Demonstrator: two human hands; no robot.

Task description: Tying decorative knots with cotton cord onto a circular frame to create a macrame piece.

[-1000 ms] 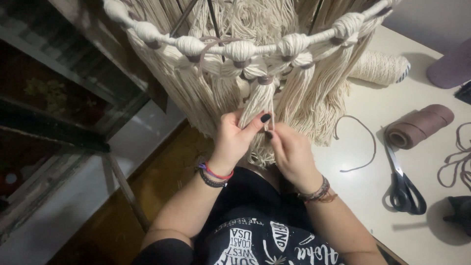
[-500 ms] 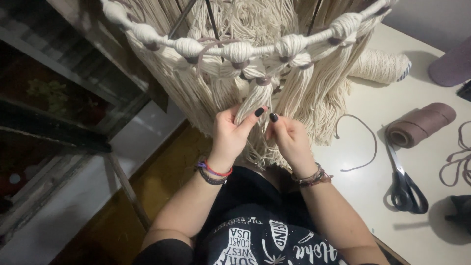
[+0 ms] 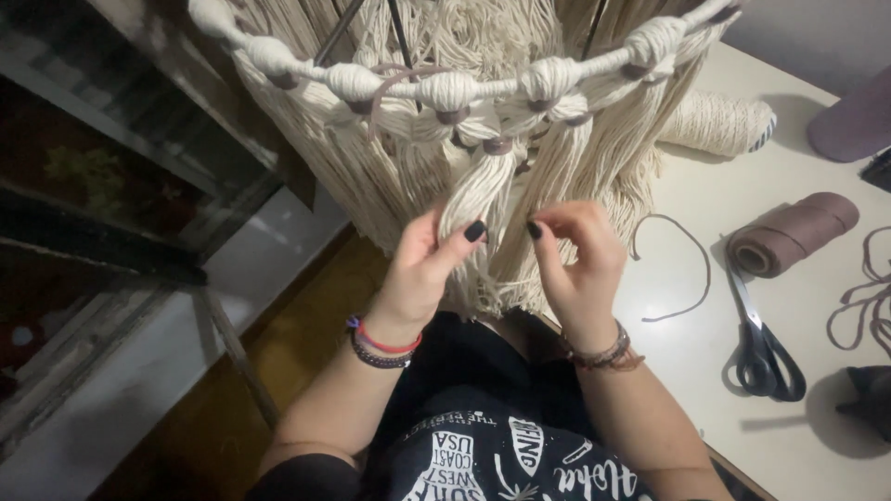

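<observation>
Seen from above, looking down at two bare hands working on a hanging piece of cream cord work (image 3: 483,111). Thick knotted cream rope across the top, curving from upper left to upper right, with small brown rings (image 3: 497,146) under the knots and long tassels of loose strands falling below.

Left hand (image 3: 422,269) raised with dark-painted nails, thumb and fingers pinched around one tassel (image 3: 473,199) hanging from the middle of the rope. Coloured bracelets (image 3: 380,343) on the left wrist. Right hand (image 3: 575,264) just beside it, close but not touching, fingers curled in and gripping strands at the edge of the same bunch; exact strands hidden by the fingers. Beaded bracelets (image 3: 603,354) on the right wrist. Black printed shirt (image 3: 501,455) at the bottom of the view.

To the right, a white table (image 3: 789,436). On it, a mauve spool of cord (image 3: 794,234), black-handled scissors (image 3: 761,343) lying just beside the spool, a short loose piece of brown cord (image 3: 677,269) between the scissors and the tassels, and a cream spool (image 3: 719,121) further back, partly behind the fringe. Wooden floor (image 3: 288,325) below on the left.
</observation>
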